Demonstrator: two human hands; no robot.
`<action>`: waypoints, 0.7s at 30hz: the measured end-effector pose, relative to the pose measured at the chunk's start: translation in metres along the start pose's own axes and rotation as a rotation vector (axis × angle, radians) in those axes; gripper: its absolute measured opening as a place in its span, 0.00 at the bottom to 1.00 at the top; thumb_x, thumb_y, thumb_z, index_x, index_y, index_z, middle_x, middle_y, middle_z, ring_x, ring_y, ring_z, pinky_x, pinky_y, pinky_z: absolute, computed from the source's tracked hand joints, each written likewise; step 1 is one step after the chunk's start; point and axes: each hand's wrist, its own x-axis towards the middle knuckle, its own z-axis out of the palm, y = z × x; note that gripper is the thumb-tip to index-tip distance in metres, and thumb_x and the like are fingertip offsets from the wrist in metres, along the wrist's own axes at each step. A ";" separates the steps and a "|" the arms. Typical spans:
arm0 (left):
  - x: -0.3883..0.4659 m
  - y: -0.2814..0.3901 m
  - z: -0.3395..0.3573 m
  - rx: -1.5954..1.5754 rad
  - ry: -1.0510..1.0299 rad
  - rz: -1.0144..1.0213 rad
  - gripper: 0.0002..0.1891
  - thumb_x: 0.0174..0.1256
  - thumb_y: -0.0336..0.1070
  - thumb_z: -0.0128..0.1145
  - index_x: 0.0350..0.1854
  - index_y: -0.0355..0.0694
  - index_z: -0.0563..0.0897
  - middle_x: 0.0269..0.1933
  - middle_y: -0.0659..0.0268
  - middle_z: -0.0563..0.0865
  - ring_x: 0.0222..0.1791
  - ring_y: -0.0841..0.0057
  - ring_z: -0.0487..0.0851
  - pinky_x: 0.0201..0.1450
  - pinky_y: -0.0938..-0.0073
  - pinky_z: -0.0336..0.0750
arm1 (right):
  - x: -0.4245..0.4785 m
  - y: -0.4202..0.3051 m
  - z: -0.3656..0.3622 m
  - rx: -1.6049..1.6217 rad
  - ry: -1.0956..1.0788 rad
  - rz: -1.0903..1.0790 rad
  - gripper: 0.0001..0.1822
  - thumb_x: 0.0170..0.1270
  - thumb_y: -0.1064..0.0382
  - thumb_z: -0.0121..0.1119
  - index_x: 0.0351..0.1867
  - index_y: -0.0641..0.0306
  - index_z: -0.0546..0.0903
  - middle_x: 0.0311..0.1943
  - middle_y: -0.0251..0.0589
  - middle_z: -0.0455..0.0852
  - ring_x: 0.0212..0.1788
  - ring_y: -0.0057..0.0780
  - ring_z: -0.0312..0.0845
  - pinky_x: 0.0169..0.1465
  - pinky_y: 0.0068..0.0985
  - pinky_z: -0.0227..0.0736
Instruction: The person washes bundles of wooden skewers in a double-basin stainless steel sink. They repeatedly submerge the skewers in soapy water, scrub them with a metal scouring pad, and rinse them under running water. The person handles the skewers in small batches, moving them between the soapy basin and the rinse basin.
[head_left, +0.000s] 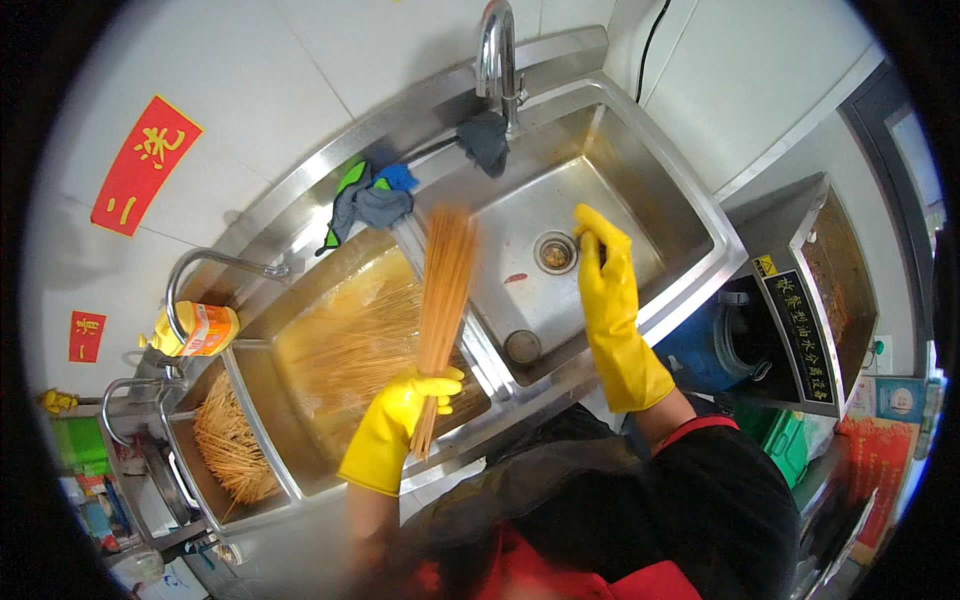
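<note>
My left hand, in a yellow rubber glove, grips a thick bundle of thin wooden skewers near its lower end. The bundle stands out over the divider between the middle and right sink basins, its top end blurred. My right hand, gloved the same way, hovers over the right basin near the drain. Its thumb and fingers are apart, with nothing visible between them. In the middle basin, many loose skewers lie in cloudy yellowish water.
Dry-looking skewers fill the left basin. A yellow bottle stands by a curved tap. Grey cloths lie on the back ledge. A tall faucet rises behind the right basin; a blue barrel stands to the right.
</note>
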 end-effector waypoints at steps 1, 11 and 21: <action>0.007 -0.005 -0.001 0.029 -0.033 0.030 0.20 0.54 0.34 0.77 0.50 0.38 0.88 0.38 0.64 0.89 0.35 0.71 0.87 0.40 0.68 0.84 | -0.008 -0.010 0.003 0.041 -0.018 -0.004 0.16 0.75 0.73 0.57 0.61 0.63 0.83 0.51 0.49 0.88 0.51 0.41 0.84 0.60 0.33 0.77; 0.047 -0.051 -0.026 -0.029 -0.054 -0.041 0.23 0.51 0.35 0.81 0.50 0.35 0.88 0.40 0.61 0.90 0.37 0.68 0.88 0.40 0.67 0.85 | -0.062 -0.064 0.168 -0.084 -1.221 -0.707 0.15 0.69 0.58 0.55 0.49 0.63 0.86 0.44 0.49 0.90 0.51 0.51 0.86 0.64 0.42 0.77; 0.016 -0.033 0.010 0.071 0.108 0.166 0.19 0.53 0.31 0.78 0.47 0.33 0.86 0.33 0.61 0.88 0.27 0.74 0.85 0.32 0.74 0.83 | 0.065 0.047 0.197 -0.150 -0.285 -0.399 0.13 0.68 0.65 0.53 0.48 0.62 0.86 0.45 0.54 0.90 0.47 0.56 0.86 0.51 0.46 0.80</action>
